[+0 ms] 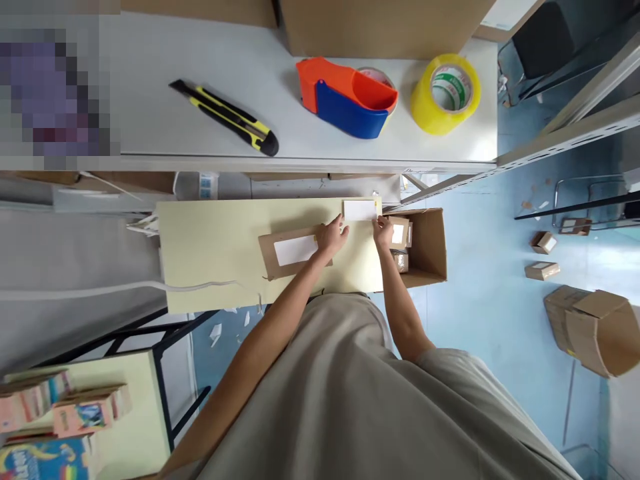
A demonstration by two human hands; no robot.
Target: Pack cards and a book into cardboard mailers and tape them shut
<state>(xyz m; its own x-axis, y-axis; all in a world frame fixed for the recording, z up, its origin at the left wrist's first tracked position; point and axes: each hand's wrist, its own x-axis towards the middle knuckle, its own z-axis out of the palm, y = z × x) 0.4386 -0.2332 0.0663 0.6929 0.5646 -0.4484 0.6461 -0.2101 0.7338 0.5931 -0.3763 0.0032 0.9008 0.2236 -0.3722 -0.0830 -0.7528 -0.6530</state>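
Observation:
My left hand has its thumb and fingers apart, with a fingertip by the lower left corner of a white label. That label lies at the far right of the pale yellow table and has a small yellow mark at its right edge. My right hand pinches at the label's lower right corner. Partly under my left wrist is a flat brown cardboard package with another white label on it.
An open carton with small boxes stands right of the table. The shelf ahead holds a utility knife, an orange and blue tape dispenser and yellow tape rolls. Cartons sit on the floor; books lie at lower left.

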